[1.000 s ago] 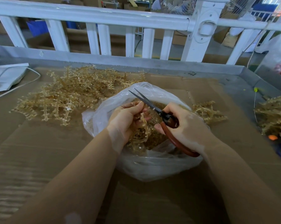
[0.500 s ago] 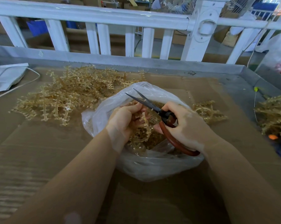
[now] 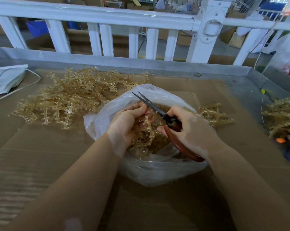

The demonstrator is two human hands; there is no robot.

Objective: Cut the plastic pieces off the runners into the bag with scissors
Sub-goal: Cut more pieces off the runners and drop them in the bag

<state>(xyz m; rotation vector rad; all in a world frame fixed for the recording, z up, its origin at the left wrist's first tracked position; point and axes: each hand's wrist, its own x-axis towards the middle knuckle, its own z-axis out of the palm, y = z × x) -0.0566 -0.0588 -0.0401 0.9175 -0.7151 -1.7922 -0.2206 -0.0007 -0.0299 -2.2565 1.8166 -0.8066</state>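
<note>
A clear plastic bag (image 3: 157, 170) lies open on the cardboard, with small tan plastic pieces inside. Over its mouth my left hand (image 3: 126, 124) grips a tan plastic runner (image 3: 146, 132) that curls down into the bag. My right hand (image 3: 192, 130) holds scissors (image 3: 157, 110) with red-brown handles. Their dark blades are slightly parted and point up and left, right beside my left fingertips.
A big heap of tan runners (image 3: 66, 100) lies left of the bag, a smaller clump (image 3: 214, 115) just right of it, and more (image 3: 282, 117) at the right edge. A white railing (image 3: 107, 15) stands behind the metal-rimmed table. White fabric with a cord (image 3: 5, 79) lies far left.
The scissor blades have narrowed and shifted a little against the runner. My left hand has turned the runner slightly. The bag stays in place.
</note>
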